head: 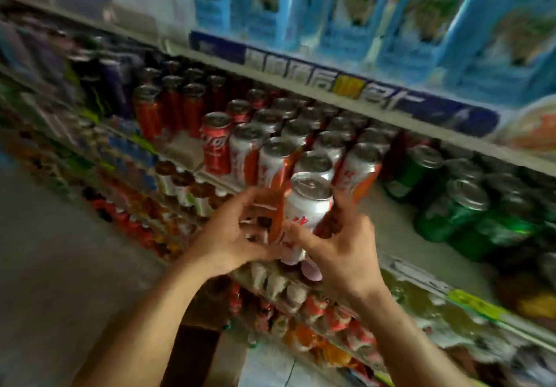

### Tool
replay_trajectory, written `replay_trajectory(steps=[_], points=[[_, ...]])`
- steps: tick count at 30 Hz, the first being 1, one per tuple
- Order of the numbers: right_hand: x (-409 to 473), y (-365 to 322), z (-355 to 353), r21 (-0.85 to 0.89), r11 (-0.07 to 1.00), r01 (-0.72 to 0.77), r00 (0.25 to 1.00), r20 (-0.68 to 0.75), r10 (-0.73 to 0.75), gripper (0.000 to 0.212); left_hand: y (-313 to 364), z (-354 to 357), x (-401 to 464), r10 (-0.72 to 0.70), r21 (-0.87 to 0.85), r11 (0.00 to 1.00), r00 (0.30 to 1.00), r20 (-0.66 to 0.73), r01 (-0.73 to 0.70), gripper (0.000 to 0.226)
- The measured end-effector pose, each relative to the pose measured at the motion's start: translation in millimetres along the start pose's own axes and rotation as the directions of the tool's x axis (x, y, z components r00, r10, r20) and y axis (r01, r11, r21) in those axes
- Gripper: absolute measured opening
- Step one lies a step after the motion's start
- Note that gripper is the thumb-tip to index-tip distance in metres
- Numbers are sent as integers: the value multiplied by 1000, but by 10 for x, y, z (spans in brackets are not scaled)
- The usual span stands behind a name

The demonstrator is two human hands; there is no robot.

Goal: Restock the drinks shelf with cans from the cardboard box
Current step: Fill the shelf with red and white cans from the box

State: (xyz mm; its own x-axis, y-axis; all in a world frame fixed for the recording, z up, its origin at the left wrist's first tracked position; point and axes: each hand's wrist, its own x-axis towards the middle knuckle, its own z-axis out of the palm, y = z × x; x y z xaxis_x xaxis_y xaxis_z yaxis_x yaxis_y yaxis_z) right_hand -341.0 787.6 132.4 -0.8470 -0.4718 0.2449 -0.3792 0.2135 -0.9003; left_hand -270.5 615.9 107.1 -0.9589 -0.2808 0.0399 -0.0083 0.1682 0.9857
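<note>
A white and orange can [307, 209] stands at the front edge of the drinks shelf [388, 221], just in front of rows of the same cans [273, 158]. My right hand [340, 245] grips it from the right, fingers curled round its side. My left hand [228, 230] has curled fingers on an orange can [275, 206] or on the same can's left side; blur hides which. The cardboard box is not clearly in view.
Red cola cans [215, 146] stand left of the white cans, green cans [457, 206] to the right. A shelf of blue cartons [355, 4] hangs close above. Lower shelves hold small bottles [186, 185] and packets [331, 320]. Grey floor [60, 266] lies at the left.
</note>
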Motion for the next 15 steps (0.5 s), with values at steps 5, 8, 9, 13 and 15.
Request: replay_trajectory(steps=[5, 8, 9, 13, 15], points=[[73, 108, -389, -82, 996, -24, 972, -236, 4, 58, 169, 211, 359, 182, 188, 966, 983, -9, -177, 30], [140, 217, -494, -67, 996, -51, 949, -315, 27, 65, 112, 325, 450, 276, 276, 930, 958, -82, -244, 14], [168, 252, -516, -59, 996, -63, 940, -339, 39, 66, 89, 351, 466, 301, 301, 917, 949, -94, -261, 12], [230, 385, -555, -16, 996, -92, 934, -349, 80, 59, -80, 387, 488, 380, 418, 853, 921, -89, -312, 10], [247, 449, -536, -21, 994, -109, 938, -333, 96, 59, -145, 376, 509, 387, 442, 840, 919, -79, -316, 10]])
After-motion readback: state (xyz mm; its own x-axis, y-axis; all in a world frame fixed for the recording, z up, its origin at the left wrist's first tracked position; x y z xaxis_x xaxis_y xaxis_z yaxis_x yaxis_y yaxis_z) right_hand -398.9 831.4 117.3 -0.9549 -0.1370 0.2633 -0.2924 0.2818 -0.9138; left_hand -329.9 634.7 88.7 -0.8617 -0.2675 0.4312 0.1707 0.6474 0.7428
